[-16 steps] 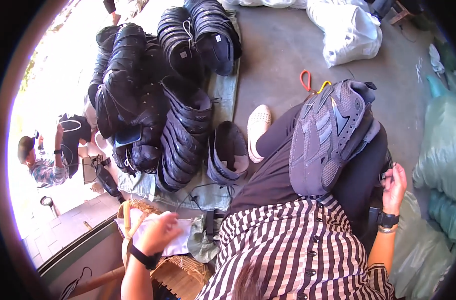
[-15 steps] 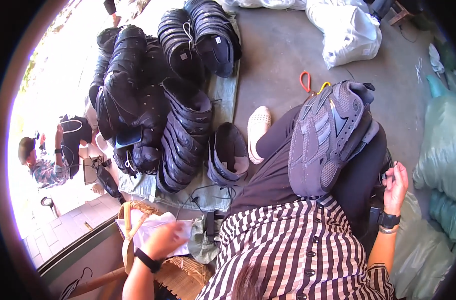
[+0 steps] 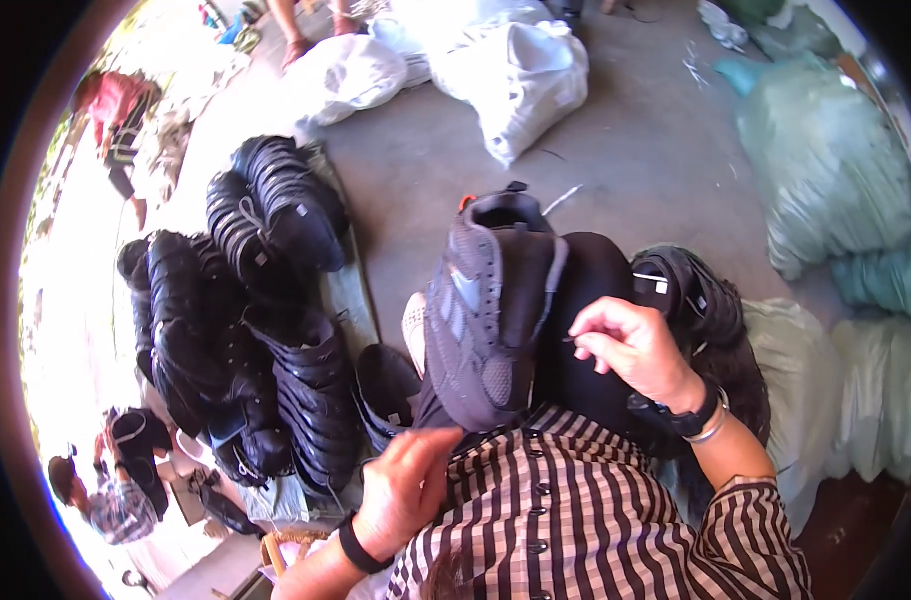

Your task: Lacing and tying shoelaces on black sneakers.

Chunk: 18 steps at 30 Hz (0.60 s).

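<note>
Right of shoe point(image 3: 466, 320): right hand point(image 3: 644, 350) pinched, hold unclear.
Below shoe: left hand point(image 3: 404, 492) half-curled, hold unclear.
Shoe: best kept steady.

The head-worn wide fisheye view looks steeply down from close above the left grip point(image 3: 406, 490) and right grip point(image 3: 638, 352), taking in floor point(image 3: 656, 150) well beyond them.

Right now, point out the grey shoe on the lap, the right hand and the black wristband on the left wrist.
Grey shoe point(image 3: 466, 312), head view: side panel beside the eyelets.
Right hand point(image 3: 638, 350), head view: middle of the hand.
Black wristband point(image 3: 359, 545), head view: middle of the band.
</note>
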Motion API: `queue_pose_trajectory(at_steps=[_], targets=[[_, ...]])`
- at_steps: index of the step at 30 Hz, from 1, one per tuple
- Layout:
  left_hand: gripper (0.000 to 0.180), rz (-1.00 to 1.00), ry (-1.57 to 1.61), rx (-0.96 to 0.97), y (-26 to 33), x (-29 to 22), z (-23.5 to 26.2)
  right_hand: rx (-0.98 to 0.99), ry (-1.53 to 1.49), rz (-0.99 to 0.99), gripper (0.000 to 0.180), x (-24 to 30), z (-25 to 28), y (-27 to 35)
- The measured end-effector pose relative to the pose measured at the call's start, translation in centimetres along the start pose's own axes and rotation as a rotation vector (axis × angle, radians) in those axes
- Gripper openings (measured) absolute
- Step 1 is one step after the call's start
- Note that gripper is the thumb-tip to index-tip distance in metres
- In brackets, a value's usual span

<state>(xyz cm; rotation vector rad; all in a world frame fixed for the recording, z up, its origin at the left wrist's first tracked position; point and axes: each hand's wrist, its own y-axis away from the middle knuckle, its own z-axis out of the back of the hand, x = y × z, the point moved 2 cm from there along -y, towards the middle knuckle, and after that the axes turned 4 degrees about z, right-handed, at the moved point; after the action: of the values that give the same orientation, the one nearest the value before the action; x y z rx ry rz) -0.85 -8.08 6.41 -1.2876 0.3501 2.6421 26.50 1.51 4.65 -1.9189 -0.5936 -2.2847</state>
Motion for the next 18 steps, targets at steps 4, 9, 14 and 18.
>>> queue_pose_trajectory(at_steps=[4,9,14,18], targets=[[0.057,-0.131,-0.154,-0.166,-7.0,-1.5,0.1,0.012,0.084,0.096,0.004,-0.1,-1.0,-0.7],[0.084,-0.11,-0.136,-0.186,-12.0,0.3,-2.2,0.025,0.172,0.161,0.006,-0.7,-2.1,-1.6],[0.084,-0.138,0.217,-0.082,-12.8,2.6,-2.8,-0.031,0.302,0.236,0.008,-0.7,-2.6,-2.2],[0.077,-0.127,0.274,-0.034,-12.7,3.3,-3.2,-0.07,0.346,0.301,0.01,-0.9,-2.7,-2.1]])
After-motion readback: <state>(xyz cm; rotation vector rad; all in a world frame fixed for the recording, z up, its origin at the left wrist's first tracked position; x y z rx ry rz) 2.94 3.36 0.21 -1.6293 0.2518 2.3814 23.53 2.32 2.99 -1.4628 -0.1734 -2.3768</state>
